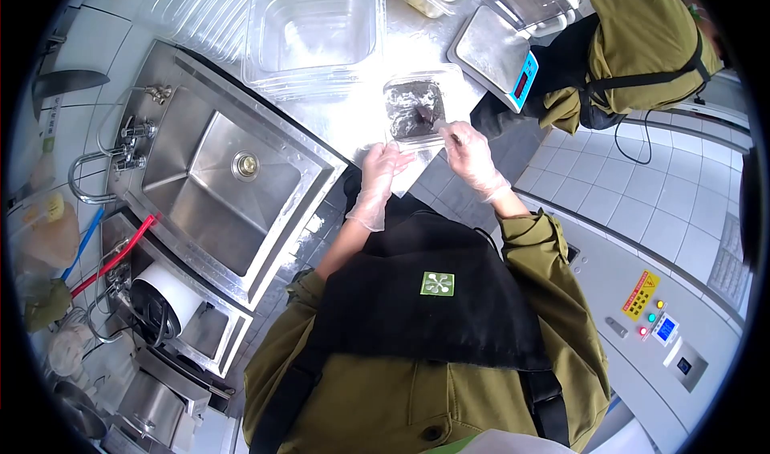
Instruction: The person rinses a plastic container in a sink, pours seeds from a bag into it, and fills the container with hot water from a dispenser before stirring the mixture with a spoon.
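Observation:
A clear plastic container [439,74] stands on the steel counter near its front corner, holding a dark mass dusted with white powder [411,105]. My left hand [380,175], in a clear disposable glove, grips the near left corner of this container. My right hand [472,156], gloved the same way, is closed around the handle of a slim spoon-like utensil [425,115]. The utensil's lower end dips into the dark mass, so its exact shape is hidden.
Large clear tubs [317,33] are stacked behind on the left. A digital scale [493,49] sits right of the container. Left of me is a steel sink [277,205]. Another person's olive sleeve [642,21] shows at upper right. A machine panel [642,326] stands at lower right.

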A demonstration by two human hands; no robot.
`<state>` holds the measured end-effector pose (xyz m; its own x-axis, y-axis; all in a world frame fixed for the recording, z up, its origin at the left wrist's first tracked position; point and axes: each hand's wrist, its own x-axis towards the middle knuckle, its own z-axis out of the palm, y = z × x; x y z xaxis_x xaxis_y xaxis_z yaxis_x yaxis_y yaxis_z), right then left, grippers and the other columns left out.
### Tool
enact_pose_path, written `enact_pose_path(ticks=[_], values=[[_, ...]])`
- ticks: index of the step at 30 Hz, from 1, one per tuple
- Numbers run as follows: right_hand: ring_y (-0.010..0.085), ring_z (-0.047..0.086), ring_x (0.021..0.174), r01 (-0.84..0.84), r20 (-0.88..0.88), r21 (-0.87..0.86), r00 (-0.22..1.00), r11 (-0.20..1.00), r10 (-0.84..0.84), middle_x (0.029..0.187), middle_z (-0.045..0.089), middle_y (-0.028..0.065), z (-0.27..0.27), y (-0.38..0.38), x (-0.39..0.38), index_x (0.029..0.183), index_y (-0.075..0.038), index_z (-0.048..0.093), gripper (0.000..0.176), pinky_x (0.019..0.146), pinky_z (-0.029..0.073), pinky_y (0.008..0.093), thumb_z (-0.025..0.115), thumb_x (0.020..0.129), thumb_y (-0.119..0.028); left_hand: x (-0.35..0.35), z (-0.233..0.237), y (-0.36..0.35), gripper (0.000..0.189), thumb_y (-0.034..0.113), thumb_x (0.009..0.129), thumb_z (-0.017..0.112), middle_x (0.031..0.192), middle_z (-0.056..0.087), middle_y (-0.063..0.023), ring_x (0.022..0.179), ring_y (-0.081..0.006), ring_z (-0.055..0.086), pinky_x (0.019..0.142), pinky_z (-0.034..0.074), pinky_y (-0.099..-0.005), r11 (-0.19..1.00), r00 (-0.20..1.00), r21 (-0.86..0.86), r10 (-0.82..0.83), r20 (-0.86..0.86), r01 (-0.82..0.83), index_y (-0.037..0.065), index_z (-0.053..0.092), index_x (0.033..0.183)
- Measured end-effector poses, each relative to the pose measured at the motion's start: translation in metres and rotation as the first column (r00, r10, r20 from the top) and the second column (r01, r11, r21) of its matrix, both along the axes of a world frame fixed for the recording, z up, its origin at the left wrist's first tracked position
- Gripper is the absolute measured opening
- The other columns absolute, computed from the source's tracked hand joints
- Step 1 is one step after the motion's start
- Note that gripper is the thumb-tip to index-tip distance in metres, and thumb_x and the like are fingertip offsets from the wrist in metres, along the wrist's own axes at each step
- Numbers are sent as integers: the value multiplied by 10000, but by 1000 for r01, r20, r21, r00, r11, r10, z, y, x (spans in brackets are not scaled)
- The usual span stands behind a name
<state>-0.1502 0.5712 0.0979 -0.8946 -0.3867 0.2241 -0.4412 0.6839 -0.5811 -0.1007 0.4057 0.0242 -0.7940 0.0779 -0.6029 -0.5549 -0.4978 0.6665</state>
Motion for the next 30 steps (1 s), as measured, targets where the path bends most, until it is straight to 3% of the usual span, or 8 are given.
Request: enact_pose_path(ticks=[4, 7, 10, 17, 23, 26, 27, 30], values=[[315, 568, 704, 14, 98, -129, 995, 992, -1, 771, 565, 143, -4, -6, 12, 872, -30, 591, 95, 599, 467, 367, 540, 801, -67, 0, -5, -1, 229, 259, 917, 446, 902, 614, -159, 846, -219, 629, 739, 488, -287, 1000, 1000, -2, -25, -5, 25, 31, 459, 899], [324, 572, 703, 69, 77, -144, 995, 987, -58, 771, 570, 143, -5, -8, 11, 860, -37, 598, 85, 609, 469, 370, 546, 800, -66, 0, 4, 3, 216, 222, 908, 464, 803, 620, -145, 749, -199, 640, 645, 490, -258, 998, 998, 5, 55, -28, -55, 17, 471, 840], [319, 571, 715, 101, 72, -93, 993, 991, -95, 766, 568, 135, -8, -3, 6, 890, -50, 602, 110, 618, 472, 366, 541, 799, -61, 0, 0, -1, 230, 250, 917, 449, 887, 613, -150, 846, -218, 627, 740, 484, -289, 1000, 1000, -8, -26, -9, 26, 21, 463, 920], [307, 567, 689, 56, 130, -90, 991, 994, -44, 739, 558, 122, -2, -16, 14, 877, -47, 598, 102, 596, 465, 366, 551, 788, -67, -2, 2, -1, 225, 242, 918, 443, 897, 612, -157, 855, -217, 626, 750, 479, -291, 999, 999, -27, -34, 6, 35, 18, 458, 931], [292, 567, 674, 29, -70, -61, 997, 998, -33, 728, 554, 113, -6, -4, 2, 879, -53, 600, 109, 581, 465, 359, 556, 780, -52, -4, 2, -3, 213, 235, 919, 441, 902, 607, -148, 846, -211, 627, 737, 481, -281, 999, 999, -30, -46, 14, 46, 23, 461, 933], [281, 557, 643, -13, -77, -70, 997, 997, 7, 753, 555, 108, -14, -1, -4, 884, -48, 543, 173, 562, 454, 329, 560, 743, 50, -4, -1, -3, 205, 228, 918, 441, 903, 604, -142, 850, -209, 627, 721, 482, -274, 998, 999, -31, -48, 12, 48, 24, 460, 931], [285, 569, 678, 7, -56, -49, 998, 999, -10, 716, 556, 113, -15, -4, -3, 886, -48, 603, 112, 586, 470, 359, 554, 787, -65, -5, 0, -3, 203, 225, 918, 442, 900, 601, -137, 851, -209, 627, 718, 483, -274, 998, 999, -27, -49, 10, 49, 24, 459, 929], [287, 569, 674, -11, 42, -107, 999, 994, 16, 715, 560, 112, -8, -13, 5, 883, -43, 603, 111, 584, 469, 359, 557, 785, -67, -6, 5, 0, 193, 210, 915, 445, 819, 595, -113, 791, -198, 634, 671, 481, -261, 1000, 1000, -10, 5, -5, -5, 23, 463, 870]])
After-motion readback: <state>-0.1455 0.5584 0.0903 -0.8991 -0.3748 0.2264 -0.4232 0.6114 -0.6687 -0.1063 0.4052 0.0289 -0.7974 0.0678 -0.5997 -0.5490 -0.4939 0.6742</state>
